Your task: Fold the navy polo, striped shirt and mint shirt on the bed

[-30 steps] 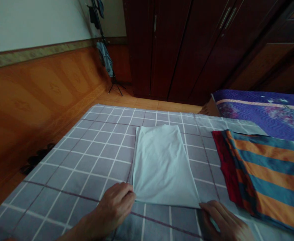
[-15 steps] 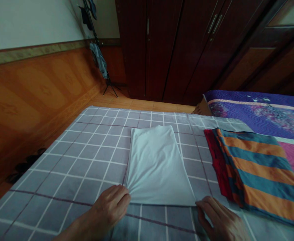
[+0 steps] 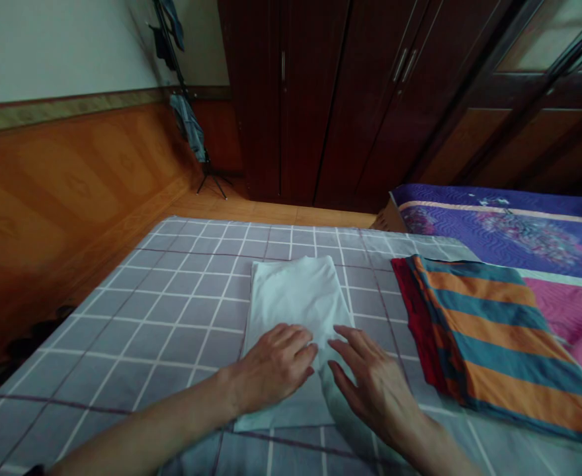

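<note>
The left hand lies flat with fingers together and the right hand is spread, both pressing on the white cloth, folded narrow and doubled on the grey checked bedsheet. Its lower layer juts past the hands, not yet squared away. Just right lies a folded orange-and-teal striped cloth.

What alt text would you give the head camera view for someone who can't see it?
A left hand and a right hand, both bare, rest on a folded white cloth lying on a grey checked bedsheet. To the right lies a folded orange-and-teal striped cloth on a red cloth, with a dark wooden wardrobe beyond.
</note>
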Demonstrator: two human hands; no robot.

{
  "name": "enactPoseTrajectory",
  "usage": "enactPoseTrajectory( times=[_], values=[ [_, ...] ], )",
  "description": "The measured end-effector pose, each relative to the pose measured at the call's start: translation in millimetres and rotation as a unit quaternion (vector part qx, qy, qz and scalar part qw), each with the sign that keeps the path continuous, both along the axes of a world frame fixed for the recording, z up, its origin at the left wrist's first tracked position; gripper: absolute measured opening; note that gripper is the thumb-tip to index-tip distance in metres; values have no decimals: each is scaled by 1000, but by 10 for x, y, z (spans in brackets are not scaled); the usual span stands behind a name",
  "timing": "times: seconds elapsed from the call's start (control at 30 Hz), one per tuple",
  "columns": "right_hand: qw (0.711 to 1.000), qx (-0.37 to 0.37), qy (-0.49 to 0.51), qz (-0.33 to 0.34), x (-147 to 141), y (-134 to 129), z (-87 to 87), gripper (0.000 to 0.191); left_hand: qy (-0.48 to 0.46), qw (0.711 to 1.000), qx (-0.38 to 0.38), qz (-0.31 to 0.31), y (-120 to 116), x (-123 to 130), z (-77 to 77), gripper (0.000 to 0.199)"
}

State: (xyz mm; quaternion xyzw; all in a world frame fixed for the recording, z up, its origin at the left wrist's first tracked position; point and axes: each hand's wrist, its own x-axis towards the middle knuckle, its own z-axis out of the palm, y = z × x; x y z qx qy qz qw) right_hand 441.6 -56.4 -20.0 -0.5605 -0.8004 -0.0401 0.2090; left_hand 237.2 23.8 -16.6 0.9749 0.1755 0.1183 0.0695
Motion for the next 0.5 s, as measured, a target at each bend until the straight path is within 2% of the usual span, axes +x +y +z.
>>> enactPoseTrajectory(
  times=[0.1, 0.2, 0.27, 0.37, 0.5],
  values=[
    [999, 6, -33, -9, -100, 167, -257, 44, 34, 999, -23, 23, 136, 125, -240, 65],
    [998, 1, -58, -25, -100, 200, -473, 64, 75, 994, -66, 41, 208, 65, -363, 85],
    [997, -3, -65, -31, -86, 181, -543, 68, 82, 992, -89, 47, 229, 11, -354, 89],
    [997, 8, -67, -41, -94, 140, -552, 68, 80, 990, -110, 34, 272, 31, -257, 91],
    [998, 5, -46, -29, -149, 88, -495, 71, 43, 992, -115, -29, 434, 308, -126, 82]
  ],
)
